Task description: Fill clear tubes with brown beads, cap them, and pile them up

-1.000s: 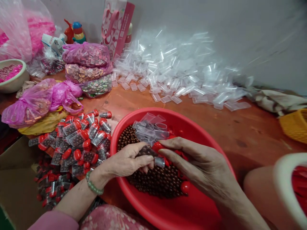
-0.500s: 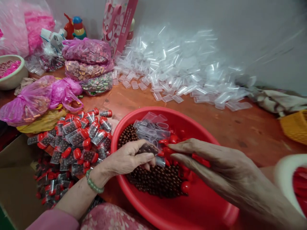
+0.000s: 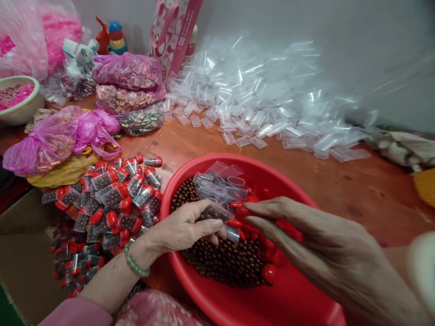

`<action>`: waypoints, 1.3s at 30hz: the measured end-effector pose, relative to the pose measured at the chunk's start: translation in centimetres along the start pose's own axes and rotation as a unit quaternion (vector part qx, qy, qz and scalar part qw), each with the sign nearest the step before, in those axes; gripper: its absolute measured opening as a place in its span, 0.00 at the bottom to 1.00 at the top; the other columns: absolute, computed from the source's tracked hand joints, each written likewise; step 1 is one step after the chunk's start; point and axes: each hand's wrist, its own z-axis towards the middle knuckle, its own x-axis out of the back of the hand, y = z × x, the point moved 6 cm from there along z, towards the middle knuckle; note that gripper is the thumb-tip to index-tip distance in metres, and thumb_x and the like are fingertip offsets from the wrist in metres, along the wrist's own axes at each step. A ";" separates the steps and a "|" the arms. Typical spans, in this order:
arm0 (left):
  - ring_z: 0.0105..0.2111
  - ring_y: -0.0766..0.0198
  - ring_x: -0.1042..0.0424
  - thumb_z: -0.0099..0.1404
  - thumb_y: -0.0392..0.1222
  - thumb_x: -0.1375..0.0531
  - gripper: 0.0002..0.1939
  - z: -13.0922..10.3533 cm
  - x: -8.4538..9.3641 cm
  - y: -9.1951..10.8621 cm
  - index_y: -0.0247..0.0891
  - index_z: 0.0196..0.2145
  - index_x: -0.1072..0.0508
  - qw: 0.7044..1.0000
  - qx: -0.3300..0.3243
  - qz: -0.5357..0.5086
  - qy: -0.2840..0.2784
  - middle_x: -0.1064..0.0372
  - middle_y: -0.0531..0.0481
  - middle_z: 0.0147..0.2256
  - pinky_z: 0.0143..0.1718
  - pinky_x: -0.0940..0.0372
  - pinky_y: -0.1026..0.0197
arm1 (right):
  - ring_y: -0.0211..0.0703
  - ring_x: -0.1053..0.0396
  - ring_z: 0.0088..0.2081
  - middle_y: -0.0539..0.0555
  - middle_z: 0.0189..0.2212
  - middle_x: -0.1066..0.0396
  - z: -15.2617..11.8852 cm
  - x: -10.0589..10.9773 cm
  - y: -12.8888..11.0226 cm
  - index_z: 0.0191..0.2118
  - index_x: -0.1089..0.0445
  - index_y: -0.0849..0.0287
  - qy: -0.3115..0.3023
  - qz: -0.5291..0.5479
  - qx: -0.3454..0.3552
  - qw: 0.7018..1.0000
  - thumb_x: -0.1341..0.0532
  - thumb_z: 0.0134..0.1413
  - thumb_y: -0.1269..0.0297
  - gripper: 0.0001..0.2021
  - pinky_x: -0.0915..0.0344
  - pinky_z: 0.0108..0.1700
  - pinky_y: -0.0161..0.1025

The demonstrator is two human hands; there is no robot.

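Note:
My left hand [image 3: 190,226], with a green bead bracelet at its wrist, is closed around a small clear plastic case [image 3: 215,212] with dark brown beads in it. It is held over a large red basin [image 3: 282,299]. At the right, my right hand [image 3: 316,244] reaches over the basin, thumb and forefinger pinched at a red cap [image 3: 238,205], close to the case's open end. Below the hands lie loose brown beads [image 3: 231,262], with empty clear cases [image 3: 220,181] behind them. More red caps [image 3: 268,272] lie beside the beads, partly hidden by my right hand.
Filled, red-capped cases [image 3: 115,194] are heaped left of the basin, by a cardboard box [image 3: 20,253]. Many clear cases [image 3: 244,99] are piled along the wall. Pink plastic bags [image 3: 129,72] and a white bowl [image 3: 23,111] stand at the back left.
The view has shifted slightly, so the surroundings appear a little farther right. Both hands keep nearly the same pose; the case in my left hand shows more of its clear end.

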 end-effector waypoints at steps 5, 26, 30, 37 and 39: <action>0.27 0.72 0.34 0.60 0.50 0.38 0.17 0.0 0.0 -0.1 0.32 0.39 0.32 0.999 0.008 -0.033 -0.004 0.33 0.51 0.30 0.32 0.39 0.66 | 0.43 0.25 0.32 0.49 0.34 0.23 -1.0 1.0 0.7 0.41 0.28 0.48 0.026 -0.003 -0.016 1.000 0.40 0.58 0.59 0.07 0.27 0.33 0.38; 0.34 0.69 0.30 0.59 0.35 0.38 0.08 0.1 0.2 0.7 0.35 0.38 0.26 0.999 -0.002 -0.007 0.034 0.28 0.50 0.34 0.41 0.37 0.63 | 0.43 0.25 0.32 0.51 0.31 0.23 -1.8 -0.6 2.3 0.34 0.23 0.51 0.305 0.244 -0.237 0.890 0.29 0.44 0.57 0.10 0.27 0.35 0.41; 0.35 0.68 0.29 0.58 0.33 0.38 0.08 0.3 -0.1 0.8 0.34 0.38 0.27 0.999 0.004 -0.045 0.017 0.28 0.49 0.35 0.42 0.35 0.62 | 0.42 0.25 0.32 0.51 0.31 0.23 -1.8 -0.7 2.2 0.34 0.23 0.51 0.307 0.245 -0.227 0.891 0.30 0.45 0.58 0.09 0.26 0.36 0.40; 0.37 0.67 0.28 0.59 0.32 0.39 0.10 0.3 -0.3 0.1 0.35 0.40 0.26 0.999 0.039 -0.035 0.014 0.26 0.48 0.36 0.45 0.36 0.61 | 0.41 0.25 0.33 0.50 0.30 0.24 -1.6 -0.8 1.9 0.35 0.23 0.51 0.291 0.231 -0.175 0.912 0.31 0.47 0.60 0.08 0.26 0.36 0.40; 0.39 0.66 0.28 0.60 0.32 0.40 0.11 0.3 -0.5 -0.1 0.35 0.41 0.26 0.999 0.032 -0.035 -0.004 0.26 0.48 0.36 0.46 0.36 0.60 | 0.40 0.25 0.33 0.49 0.31 0.23 -1.5 -0.9 1.6 0.36 0.23 0.51 0.284 0.216 -0.145 0.923 0.31 0.48 0.63 0.07 0.26 0.37 0.38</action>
